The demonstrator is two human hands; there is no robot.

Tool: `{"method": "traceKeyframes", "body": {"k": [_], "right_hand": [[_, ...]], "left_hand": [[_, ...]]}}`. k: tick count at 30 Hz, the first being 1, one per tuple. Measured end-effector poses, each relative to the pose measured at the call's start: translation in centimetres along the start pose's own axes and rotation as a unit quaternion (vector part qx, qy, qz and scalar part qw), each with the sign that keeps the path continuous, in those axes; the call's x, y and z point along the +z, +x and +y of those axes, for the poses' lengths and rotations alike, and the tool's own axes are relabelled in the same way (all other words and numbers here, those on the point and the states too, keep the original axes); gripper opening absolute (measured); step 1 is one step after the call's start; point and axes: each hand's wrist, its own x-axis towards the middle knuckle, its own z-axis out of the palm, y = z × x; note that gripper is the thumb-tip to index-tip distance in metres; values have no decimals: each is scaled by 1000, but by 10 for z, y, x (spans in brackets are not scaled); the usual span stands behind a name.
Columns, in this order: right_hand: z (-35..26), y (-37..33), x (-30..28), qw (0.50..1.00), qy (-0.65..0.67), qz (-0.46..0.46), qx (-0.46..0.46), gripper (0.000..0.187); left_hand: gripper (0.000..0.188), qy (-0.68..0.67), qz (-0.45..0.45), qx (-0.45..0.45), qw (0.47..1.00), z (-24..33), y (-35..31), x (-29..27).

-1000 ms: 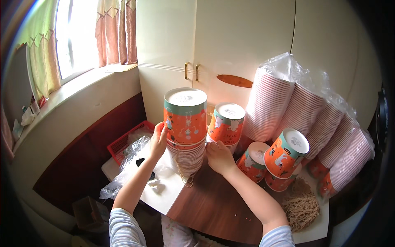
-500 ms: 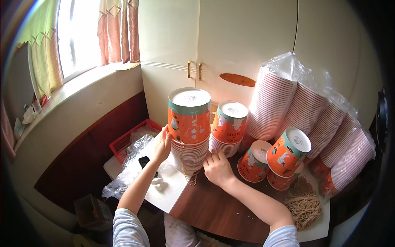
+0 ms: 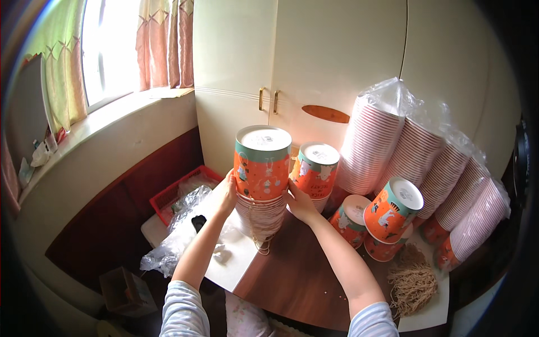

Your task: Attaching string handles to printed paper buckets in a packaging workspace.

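Note:
A tall stack of upside-down orange and green paper buckets (image 3: 263, 174) stands at the table's middle, white bases up. Both hands grip its upper part from the sides: my left hand (image 3: 226, 195) on the left, my right hand (image 3: 302, 204) on the right, fingers partly hidden behind it. Beige cord handles (image 3: 261, 241) dangle from the stack's lower rims. Close behind my right hand is a shorter stack of the same buckets (image 3: 315, 178). Further right, one bucket (image 3: 391, 209) sits tilted on others, beside another upturned bucket (image 3: 347, 222).
Plastic-wrapped bucket stacks (image 3: 375, 143) line the table's right back. A heap of beige cords (image 3: 413, 285) lies at the right edge of the brown table (image 3: 292, 281). Crumpled clear plastic (image 3: 174, 236) and a red basket (image 3: 168, 197) are at left. Cabinet doors (image 3: 337, 50) stand behind.
My right hand has moved up from the stack's lower rims to the side of its top bucket. The left hand still holds the other side. The view has shifted slightly.

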Motion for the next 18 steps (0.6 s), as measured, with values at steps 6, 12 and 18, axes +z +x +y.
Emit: {"method": "traceKeyframes", "body": {"k": [6, 12, 18], "right_hand": [[-1, 1, -1, 1000, -6, 3, -27, 57], [-5, -1, 3, 1000, -17, 3, -16, 53], [-21, -10, -10, 1000, 6, -19, 13, 54]], "left_hand": [[58, -30, 38, 8, 999, -2, -1, 9], [58, -15, 49, 26, 998, -13, 1, 7], [59, -30, 41, 34, 998, -1, -1, 10]]}}
